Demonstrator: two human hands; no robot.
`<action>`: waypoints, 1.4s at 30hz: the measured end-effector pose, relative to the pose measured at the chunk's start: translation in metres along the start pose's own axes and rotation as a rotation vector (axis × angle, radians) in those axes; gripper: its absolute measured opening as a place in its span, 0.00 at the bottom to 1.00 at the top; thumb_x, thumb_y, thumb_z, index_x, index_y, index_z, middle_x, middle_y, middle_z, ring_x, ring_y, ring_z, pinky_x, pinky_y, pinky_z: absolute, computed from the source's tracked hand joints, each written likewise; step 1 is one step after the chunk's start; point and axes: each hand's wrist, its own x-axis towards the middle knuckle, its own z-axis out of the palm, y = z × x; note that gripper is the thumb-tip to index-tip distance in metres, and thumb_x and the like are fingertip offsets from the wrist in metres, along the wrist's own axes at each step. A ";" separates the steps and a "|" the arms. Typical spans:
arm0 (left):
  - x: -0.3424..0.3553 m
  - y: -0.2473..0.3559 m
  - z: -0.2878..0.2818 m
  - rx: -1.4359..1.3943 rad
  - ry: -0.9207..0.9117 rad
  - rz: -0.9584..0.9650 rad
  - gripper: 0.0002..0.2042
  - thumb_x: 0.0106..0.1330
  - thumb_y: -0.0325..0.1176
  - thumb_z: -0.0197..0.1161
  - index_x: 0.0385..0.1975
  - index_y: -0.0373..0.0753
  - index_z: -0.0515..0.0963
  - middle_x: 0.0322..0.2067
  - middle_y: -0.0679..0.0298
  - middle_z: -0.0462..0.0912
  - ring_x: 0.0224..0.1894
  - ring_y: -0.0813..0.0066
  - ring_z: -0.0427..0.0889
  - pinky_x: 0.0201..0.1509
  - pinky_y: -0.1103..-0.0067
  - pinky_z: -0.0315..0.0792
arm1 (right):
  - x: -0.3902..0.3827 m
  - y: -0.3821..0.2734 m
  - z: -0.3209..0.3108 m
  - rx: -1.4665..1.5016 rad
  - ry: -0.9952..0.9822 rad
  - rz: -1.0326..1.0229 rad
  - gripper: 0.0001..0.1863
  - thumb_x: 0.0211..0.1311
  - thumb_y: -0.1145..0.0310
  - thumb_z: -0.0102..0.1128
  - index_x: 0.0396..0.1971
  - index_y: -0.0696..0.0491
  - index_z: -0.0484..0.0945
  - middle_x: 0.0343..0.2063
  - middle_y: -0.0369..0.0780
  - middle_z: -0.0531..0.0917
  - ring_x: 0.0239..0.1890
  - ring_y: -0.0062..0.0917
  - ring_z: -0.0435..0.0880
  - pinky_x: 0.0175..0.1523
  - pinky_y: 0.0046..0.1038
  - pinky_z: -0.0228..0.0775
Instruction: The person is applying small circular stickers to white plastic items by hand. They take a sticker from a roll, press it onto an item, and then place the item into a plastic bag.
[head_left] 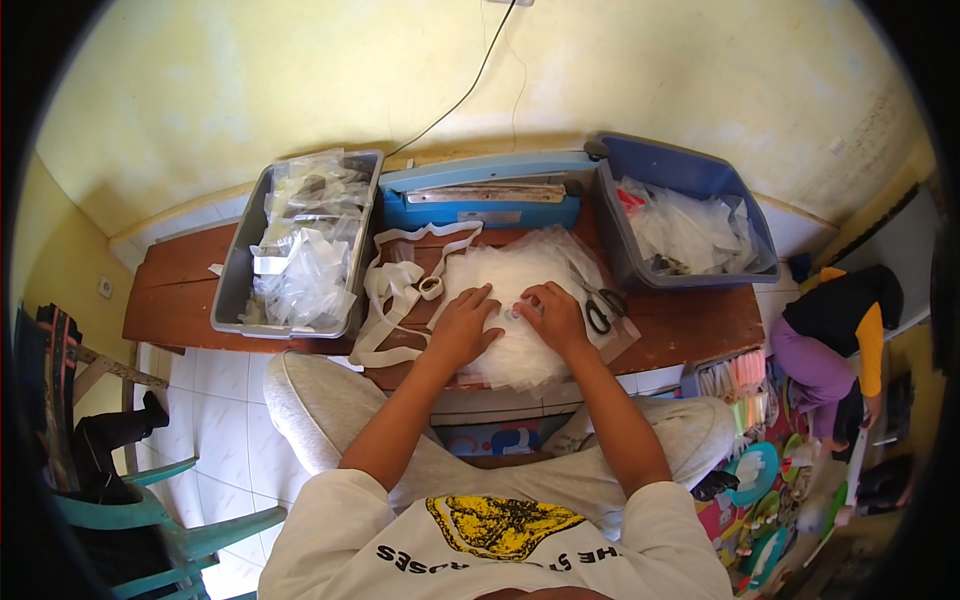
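A stack of clear plastic bags (500, 268) lies on the bench in front of me, its edges fanned out unevenly. My left hand (463, 326) rests palm down on the stack's left side, fingers spread. Opposite it, my right hand (555, 318) touches the upper sheets with bent fingers and thumb apart, gripping nothing that I can see. A small round mark or piece (514, 312) shows by its thumb; which it is I cannot tell. Black-handled scissors (599, 316) lie just right of that hand, partly over the plastic.
A grey tub (222, 290) of filled bags stands left on the wooden bench (180, 290), beside white strips (395, 285) and a tape roll (431, 288). Behind is a blue bag sealer (400, 210); right, a blue tub (765, 255) of plastic. Another person (825, 340) bends at far right.
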 end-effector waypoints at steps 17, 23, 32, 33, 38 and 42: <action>0.001 -0.003 0.000 -0.016 -0.012 -0.038 0.25 0.62 0.39 0.80 0.58 0.39 0.84 0.73 0.51 0.77 0.75 0.50 0.73 0.77 0.61 0.71 | 0.007 0.003 -0.008 0.029 -0.098 -0.054 0.22 0.61 0.57 0.83 0.49 0.52 0.89 0.39 0.42 0.86 0.37 0.36 0.89 0.45 0.36 0.82; 0.000 -0.003 -0.002 -0.012 -0.028 -0.044 0.25 0.62 0.39 0.80 0.59 0.39 0.84 0.74 0.51 0.76 0.75 0.50 0.72 0.78 0.61 0.70 | 0.004 -0.007 0.004 0.000 -0.055 0.077 0.19 0.62 0.56 0.82 0.47 0.49 0.88 0.34 0.41 0.84 0.35 0.36 0.87 0.42 0.38 0.80; 0.000 -0.003 -0.005 0.021 -0.043 -0.055 0.28 0.63 0.39 0.80 0.63 0.39 0.81 0.74 0.51 0.75 0.74 0.50 0.73 0.78 0.61 0.69 | 0.010 -0.004 -0.005 0.009 -0.087 -0.031 0.20 0.61 0.53 0.83 0.45 0.49 0.87 0.31 0.40 0.83 0.32 0.36 0.85 0.41 0.39 0.78; 0.001 -0.003 -0.004 0.025 -0.042 -0.057 0.30 0.63 0.40 0.80 0.65 0.39 0.81 0.74 0.51 0.75 0.75 0.50 0.73 0.79 0.62 0.69 | 0.012 -0.002 -0.003 0.016 -0.091 0.018 0.20 0.60 0.54 0.83 0.44 0.50 0.87 0.30 0.40 0.82 0.31 0.35 0.84 0.40 0.39 0.78; -0.001 -0.004 -0.003 0.032 -0.048 -0.050 0.32 0.64 0.41 0.80 0.68 0.38 0.80 0.74 0.51 0.74 0.75 0.50 0.73 0.79 0.62 0.69 | 0.012 0.001 0.004 0.019 -0.060 0.069 0.20 0.59 0.53 0.84 0.42 0.50 0.86 0.28 0.40 0.82 0.31 0.34 0.84 0.39 0.37 0.77; 0.000 -0.006 -0.003 0.042 -0.057 -0.056 0.32 0.64 0.41 0.80 0.67 0.38 0.80 0.75 0.52 0.74 0.75 0.50 0.72 0.79 0.61 0.68 | 0.012 -0.004 0.000 -0.003 -0.060 -0.005 0.22 0.56 0.52 0.86 0.41 0.50 0.86 0.27 0.39 0.81 0.29 0.34 0.83 0.38 0.37 0.77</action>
